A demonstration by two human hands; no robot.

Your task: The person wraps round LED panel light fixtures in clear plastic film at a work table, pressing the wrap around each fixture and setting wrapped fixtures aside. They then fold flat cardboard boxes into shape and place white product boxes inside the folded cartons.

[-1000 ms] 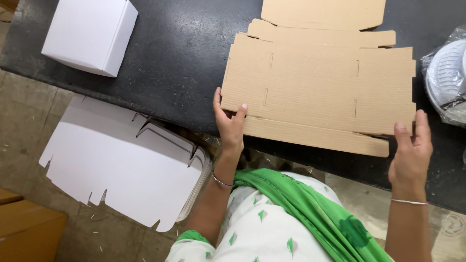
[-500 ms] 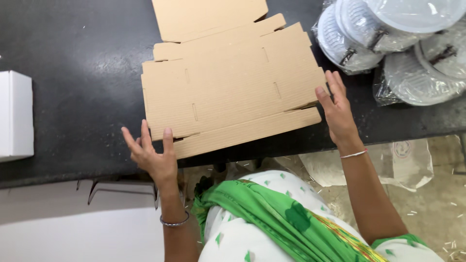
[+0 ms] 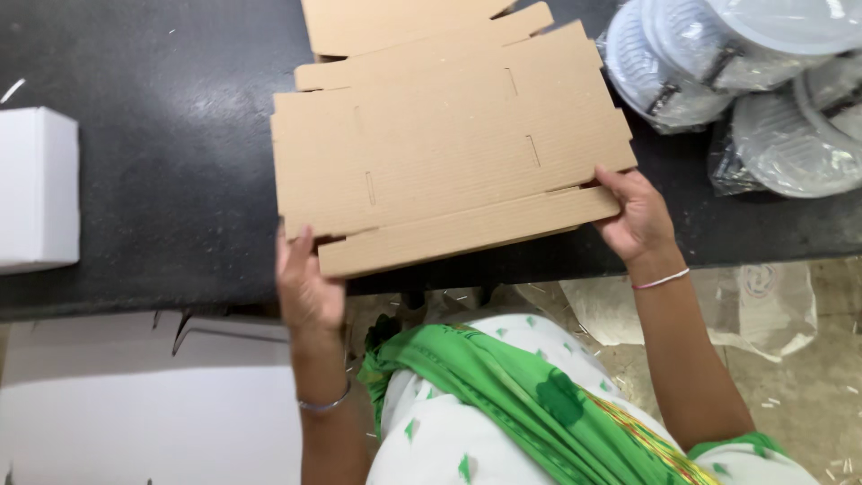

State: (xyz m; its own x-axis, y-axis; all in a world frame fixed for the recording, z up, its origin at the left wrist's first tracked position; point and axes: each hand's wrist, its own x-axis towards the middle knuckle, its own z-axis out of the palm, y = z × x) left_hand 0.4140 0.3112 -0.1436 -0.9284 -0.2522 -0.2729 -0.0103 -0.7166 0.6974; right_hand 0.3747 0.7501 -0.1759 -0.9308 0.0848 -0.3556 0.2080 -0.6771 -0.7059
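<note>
A flat brown cardboard box blank (image 3: 444, 148) with slits and flaps lies on the black counter (image 3: 162, 162). Its near flap reaches the counter's front edge. My left hand (image 3: 308, 286) grips the flap's near left corner from below, fingers curled up at the edge. My right hand (image 3: 639, 216) holds the flap's right end, thumb on top of the card. Both hands are at the front edge of the counter, one on each side of the blank.
A folded white box (image 3: 34, 189) stands at the counter's left. Bagged stacks of clear plastic lids and plates (image 3: 745, 72) sit at the back right. Flat white box blanks (image 3: 135, 413) lie low on the left. A clear plastic bag (image 3: 763, 305) lies on the floor.
My left hand has moved up from an open spread on the counter edge and taken the flap's left corner. The right hand slid down to the flap's right end.
</note>
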